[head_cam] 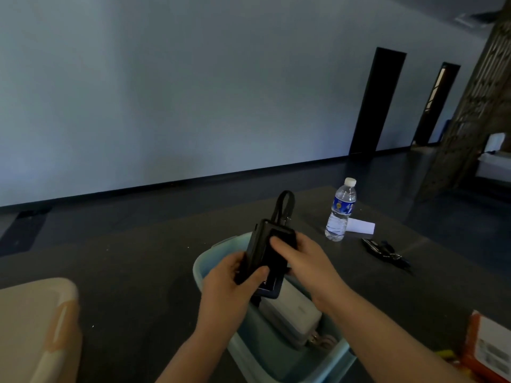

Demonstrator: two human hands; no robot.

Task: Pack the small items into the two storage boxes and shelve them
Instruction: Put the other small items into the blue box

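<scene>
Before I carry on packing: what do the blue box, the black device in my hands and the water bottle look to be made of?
Blue box: looks like moulded plastic, smooth, with a rounded rim and a slightly translucent wall. Black device: probably hard matte plastic, hardly any glare; the loop at its top looks like flexible cord or rubber. Water bottle: thin clear plastic, see-through ribbed wall, glossy blue label, white cap.

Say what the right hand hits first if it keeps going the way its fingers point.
The right hand points up-left, fingers already on the black device both hands hold. Beyond it, likely the blue box rim; depth unclear.
</scene>
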